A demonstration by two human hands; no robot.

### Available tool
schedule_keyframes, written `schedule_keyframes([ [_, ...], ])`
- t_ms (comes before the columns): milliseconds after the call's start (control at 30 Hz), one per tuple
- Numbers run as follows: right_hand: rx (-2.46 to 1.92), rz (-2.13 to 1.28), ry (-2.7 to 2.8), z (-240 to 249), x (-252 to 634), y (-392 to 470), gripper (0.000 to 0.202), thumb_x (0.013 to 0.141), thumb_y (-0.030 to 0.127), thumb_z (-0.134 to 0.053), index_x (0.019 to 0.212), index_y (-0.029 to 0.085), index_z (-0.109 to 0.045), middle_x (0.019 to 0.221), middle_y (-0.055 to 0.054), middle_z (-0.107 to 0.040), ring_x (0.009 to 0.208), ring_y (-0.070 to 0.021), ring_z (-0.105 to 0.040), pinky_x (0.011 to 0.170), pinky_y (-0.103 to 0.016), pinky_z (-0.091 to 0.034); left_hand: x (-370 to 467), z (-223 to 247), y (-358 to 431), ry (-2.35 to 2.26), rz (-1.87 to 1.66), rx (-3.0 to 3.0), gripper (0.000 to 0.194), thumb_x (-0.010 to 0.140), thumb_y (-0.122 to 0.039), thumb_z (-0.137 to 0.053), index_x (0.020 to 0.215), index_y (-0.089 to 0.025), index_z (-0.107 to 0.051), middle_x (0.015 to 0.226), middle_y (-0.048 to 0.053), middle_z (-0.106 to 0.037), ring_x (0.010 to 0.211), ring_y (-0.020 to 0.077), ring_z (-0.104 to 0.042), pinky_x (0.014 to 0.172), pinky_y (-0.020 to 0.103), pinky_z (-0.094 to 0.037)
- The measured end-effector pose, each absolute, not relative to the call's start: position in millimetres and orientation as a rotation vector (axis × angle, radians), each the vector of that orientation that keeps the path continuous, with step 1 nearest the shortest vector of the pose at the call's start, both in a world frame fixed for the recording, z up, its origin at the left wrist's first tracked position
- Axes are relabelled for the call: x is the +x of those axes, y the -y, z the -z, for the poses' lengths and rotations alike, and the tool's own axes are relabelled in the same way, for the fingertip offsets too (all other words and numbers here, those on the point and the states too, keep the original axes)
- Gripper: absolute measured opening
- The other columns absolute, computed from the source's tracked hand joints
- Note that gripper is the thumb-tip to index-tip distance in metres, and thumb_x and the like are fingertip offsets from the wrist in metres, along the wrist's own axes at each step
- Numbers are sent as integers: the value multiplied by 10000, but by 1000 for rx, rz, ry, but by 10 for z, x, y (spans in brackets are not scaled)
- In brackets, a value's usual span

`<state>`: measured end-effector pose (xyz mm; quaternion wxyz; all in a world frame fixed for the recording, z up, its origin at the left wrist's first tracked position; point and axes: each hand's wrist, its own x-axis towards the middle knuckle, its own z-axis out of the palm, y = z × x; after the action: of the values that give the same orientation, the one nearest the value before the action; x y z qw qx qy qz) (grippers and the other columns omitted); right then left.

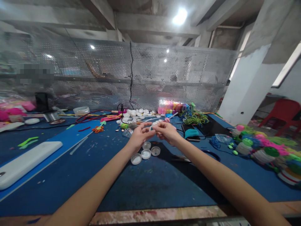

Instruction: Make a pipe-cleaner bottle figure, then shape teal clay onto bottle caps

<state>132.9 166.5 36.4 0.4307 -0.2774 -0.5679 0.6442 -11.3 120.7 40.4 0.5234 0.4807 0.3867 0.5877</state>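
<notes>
My left hand (140,135) and my right hand (166,131) meet over the middle of the table, fingertips pinched together. Between them is a small white cap-like piece (151,128), mostly covered by the fingers, so its exact kind is unclear. Just below lie several white plastic caps (146,154), open side up. Beneath my right forearm are scissors (181,158), partly hidden. A teal curved piece (191,133) rests on a dark phone (195,138) to the right of my right hand.
Many white caps (133,113) are piled behind the hands. Green stringy bundles (194,118) lie at back right, with colourful yarn-topped jars (265,153) along the right. A white case (30,161) and orange flower shape (97,129) are left. A perforated screen (174,75) stands behind.
</notes>
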Motion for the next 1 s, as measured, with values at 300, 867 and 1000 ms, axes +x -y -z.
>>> schedule_keyframes([
  [300,-580,-1868,1251,-414,1338,-1644,327,630,377,-800,702,165,-562,595,37,-603,470,-59,-564,385,-129,-395,-110,-457,-1165,-939,-1448,1193,563,490,-234,-850,980,-164,-583,804,12,-691,732,137,-645,711,255,-487],
  [867,-473,-1864,1075,-292,1187,-1526,444,511,426,-850,702,183,-531,643,56,-601,547,-75,-560,589,-233,-514,-59,-402,-1130,-1056,-1573,1566,604,590,-217,-796,1118,-198,-505,877,10,-655,792,153,-634,751,262,-485],
  [1000,-419,-1883,1016,-283,1161,-1494,412,564,457,-816,744,185,-565,710,36,-625,619,-90,-585,636,-237,-511,-57,-430,-1131,-1137,-1532,1657,352,656,-261,-742,960,-173,-590,901,38,-666,827,170,-629,748,259,-471],
])
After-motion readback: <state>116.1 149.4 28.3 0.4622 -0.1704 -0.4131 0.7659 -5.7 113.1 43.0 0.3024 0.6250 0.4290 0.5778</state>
